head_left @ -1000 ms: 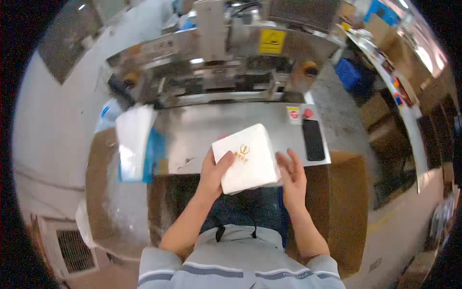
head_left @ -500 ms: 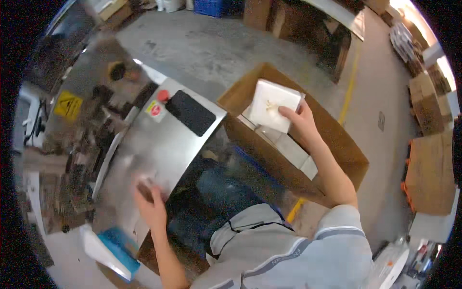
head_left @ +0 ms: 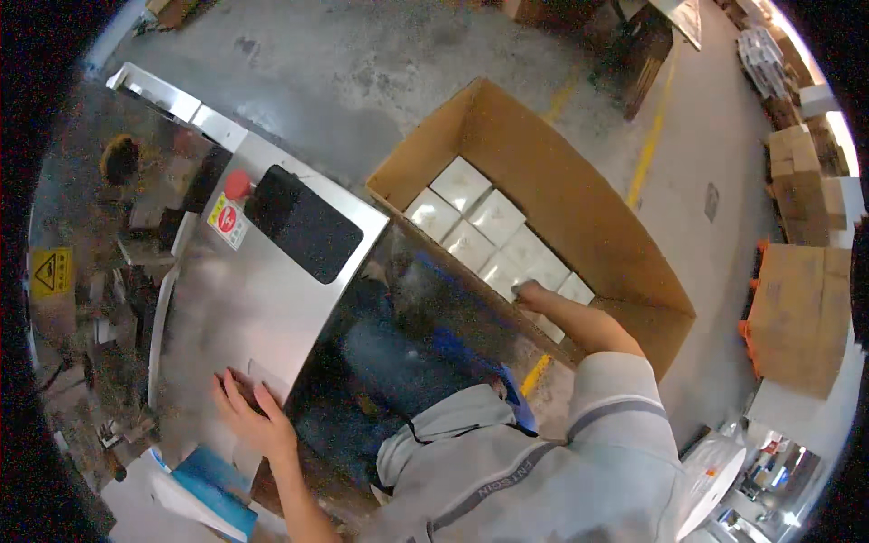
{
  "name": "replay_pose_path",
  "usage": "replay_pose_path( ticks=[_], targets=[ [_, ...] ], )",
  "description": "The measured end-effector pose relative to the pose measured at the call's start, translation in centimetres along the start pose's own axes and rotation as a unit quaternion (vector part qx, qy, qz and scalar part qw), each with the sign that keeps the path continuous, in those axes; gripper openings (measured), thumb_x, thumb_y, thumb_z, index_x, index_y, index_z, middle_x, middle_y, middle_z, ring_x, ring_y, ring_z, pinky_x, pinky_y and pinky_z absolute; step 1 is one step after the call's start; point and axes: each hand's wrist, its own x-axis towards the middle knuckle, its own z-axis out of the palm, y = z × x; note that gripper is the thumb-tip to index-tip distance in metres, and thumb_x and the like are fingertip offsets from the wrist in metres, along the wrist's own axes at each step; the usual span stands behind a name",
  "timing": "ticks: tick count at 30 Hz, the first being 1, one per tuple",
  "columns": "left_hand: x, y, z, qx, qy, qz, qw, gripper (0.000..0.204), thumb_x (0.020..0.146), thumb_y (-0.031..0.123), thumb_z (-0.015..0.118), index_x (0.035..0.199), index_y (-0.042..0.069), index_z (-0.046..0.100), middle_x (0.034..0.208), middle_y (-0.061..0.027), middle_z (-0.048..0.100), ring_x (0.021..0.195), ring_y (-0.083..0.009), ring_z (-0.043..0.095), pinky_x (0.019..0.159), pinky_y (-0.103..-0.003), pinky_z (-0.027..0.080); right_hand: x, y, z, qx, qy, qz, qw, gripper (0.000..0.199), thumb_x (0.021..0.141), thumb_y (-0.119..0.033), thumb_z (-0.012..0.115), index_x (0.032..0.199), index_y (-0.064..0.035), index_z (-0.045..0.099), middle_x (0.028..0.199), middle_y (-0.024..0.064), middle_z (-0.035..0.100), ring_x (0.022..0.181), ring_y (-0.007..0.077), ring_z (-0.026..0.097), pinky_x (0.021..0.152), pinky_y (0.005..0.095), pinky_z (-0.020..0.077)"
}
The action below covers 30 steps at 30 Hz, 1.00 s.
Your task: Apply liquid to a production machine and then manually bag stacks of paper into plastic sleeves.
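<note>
My right hand (head_left: 532, 296) reaches down inside a large open cardboard carton (head_left: 575, 185), over its near side. Beneath it lie rows of square white packs (head_left: 498, 217) with a glossy, wrapped-looking top. The fingertips touch or nearly touch the packs; they are small and partly hidden, so their grip does not show. Over to the left, my left hand (head_left: 253, 414) lies with fingers spread on the steel tabletop (head_left: 231, 317). Beside its fingers is a small clear or pale sheet (head_left: 268, 378), hard to make out.
A black phone-like slab (head_left: 303, 223) and a red button (head_left: 237, 185) sit on the steel top. Dark machinery stands left of it. A blue-and-white packet (head_left: 213, 484) lies near my left forearm. Stacked cartons (head_left: 801, 317) stand at the far right.
The white pack in my right hand was above the carton; that hand is now lower, down among the packs. My left hand has moved nearer to me, its fingers spread. The view has shifted.
</note>
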Motion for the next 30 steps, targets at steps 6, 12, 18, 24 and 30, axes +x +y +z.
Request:
replay_pose_path(
  ticks=[6, 12, 18, 24, 30],
  targets=[
    [-1.0, -0.4, -3.5, 0.029, 0.006, -0.047, 0.998, 0.045, 0.093, 0.025, 0.059, 0.131, 0.002, 0.052, 0.142, -0.0235, 0.043, 0.128, -0.0413, 0.043, 0.106, -0.048, 0.035, 6.9, -6.3, 0.6, -0.263, -0.317, 0.22, 0.884, 0.019, 0.086, -0.023, 0.061, 0.088, -0.0042, 0.065, 0.068, 0.0192, 0.062, 0.058, 0.0268, 0.059, 0.058, 0.0422, 0.047],
    [-4.1, -6.9, -13.8, -0.336, 0.075, -0.294, 0.892, 0.025, 0.098, 0.016, 0.053, 0.115, 0.0, 0.061, 0.102, -0.0097, 0.067, 0.094, -0.015, 0.062, 0.082, -0.028, 0.049, 9.5, -31.9, -9.7, -0.021, -0.15, 0.08, 0.985, 0.038, 0.088, -0.025, 0.063, 0.118, -0.001, 0.062, 0.103, 0.02, 0.067, 0.099, 0.0283, 0.063, 0.087, 0.0385, 0.0494],
    [-10.1, -28.2, -24.3, 0.091, 0.295, -0.333, 0.891, 0.059, 0.082, 0.023, 0.073, 0.129, -0.004, 0.052, 0.119, -0.0205, 0.061, 0.111, -0.0246, 0.059, 0.096, -0.035, 0.045, 8.5, -44.5, -16.6, 0.116, 0.042, 0.007, 0.992, 0.031, 0.096, -0.017, 0.059, 0.119, 0.0025, 0.06, 0.095, 0.0033, 0.065, 0.082, 0.0092, 0.056, 0.073, 0.025, 0.0471],
    [-13.2, -34.4, -24.2, -0.033, 0.241, -0.462, 0.853, 0.04, 0.077, 0.036, 0.077, 0.091, 0.0, 0.065, 0.085, -0.0145, 0.065, 0.078, -0.0239, 0.06, 0.071, -0.036, 0.049, 10.2, -53.8, -16.1, 0.114, 0.069, -0.134, 0.982, 0.035, 0.094, -0.016, 0.062, 0.123, 0.0028, 0.058, 0.112, 0.0089, 0.064, 0.099, 0.0146, 0.058, 0.087, 0.0278, 0.0469],
    [-14.4, -32.8, -24.5, 0.053, 0.359, -0.334, 0.87, 0.028, 0.088, 0.027, 0.065, 0.088, -0.001, 0.067, 0.078, -0.0175, 0.067, 0.073, -0.0291, 0.064, 0.069, -0.039, 0.049, 9.3, -60.4, -14.9, 0.019, 0.049, -0.205, 0.977, 0.034, 0.095, -0.011, 0.06, 0.124, 0.0048, 0.057, 0.121, 0.0128, 0.062, 0.112, 0.0181, 0.058, 0.097, 0.0313, 0.0445]
  ],
)
